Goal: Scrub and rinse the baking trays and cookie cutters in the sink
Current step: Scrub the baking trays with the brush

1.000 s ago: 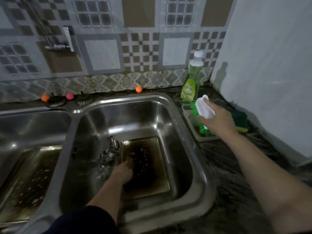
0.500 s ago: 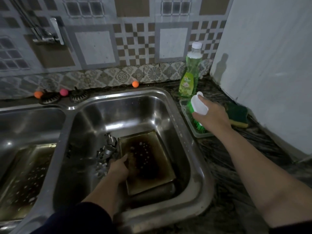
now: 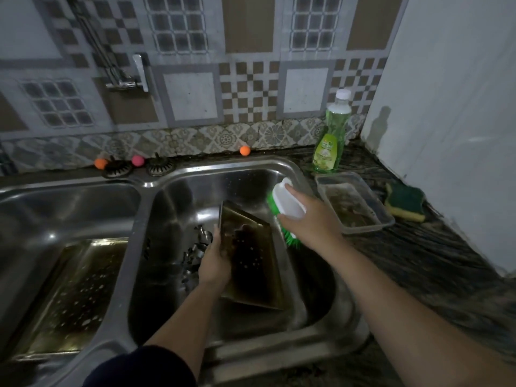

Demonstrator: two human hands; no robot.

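Observation:
A greasy, dark baking tray [image 3: 252, 258] stands tilted up in the right sink basin [image 3: 240, 177]. My left hand [image 3: 213, 261] grips the tray's left edge. My right hand [image 3: 308, 222] holds a scrub brush [image 3: 284, 203] with a white handle and green bristles, just above the tray's right edge over the basin. Several metal cookie cutters [image 3: 195, 251] lie on the basin floor left of the tray, partly hidden by my left hand. A second dirty baking tray [image 3: 75, 291] lies flat in the left basin [image 3: 69, 196].
A clear plastic container [image 3: 353, 201], a green dish soap bottle [image 3: 331, 135] and a green-yellow sponge [image 3: 405, 201] sit on the dark counter at right. The tap [image 3: 125, 76] is mounted on the tiled wall. Two drain strainers [image 3: 160, 166] and small coloured balls [image 3: 245, 151] line the sink's back rim.
My right hand has lifted the brush out of the plastic container and carried it left over the right basin. My left hand has tipped the tray up from flat.

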